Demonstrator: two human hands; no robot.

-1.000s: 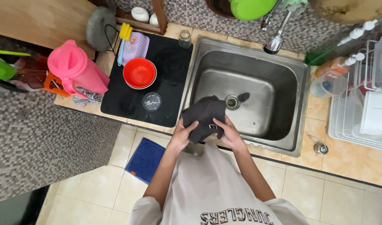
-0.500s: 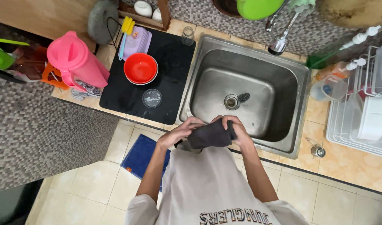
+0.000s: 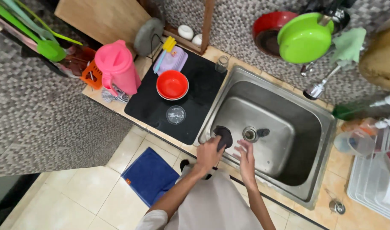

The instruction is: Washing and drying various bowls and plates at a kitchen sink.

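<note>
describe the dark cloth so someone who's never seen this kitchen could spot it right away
Start at the steel sink set in the tiled counter. At its near-left corner, just left of the drain, the left hand has its grip on a bunched dark cloth. It is the only dark, soft thing inside the shiny basin; the blue cloth lies on the floor.

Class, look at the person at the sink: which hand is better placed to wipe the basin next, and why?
Probably the left hand: it already grips the dark cloth inside the sink, while the right hand hovers open and empty.
</note>
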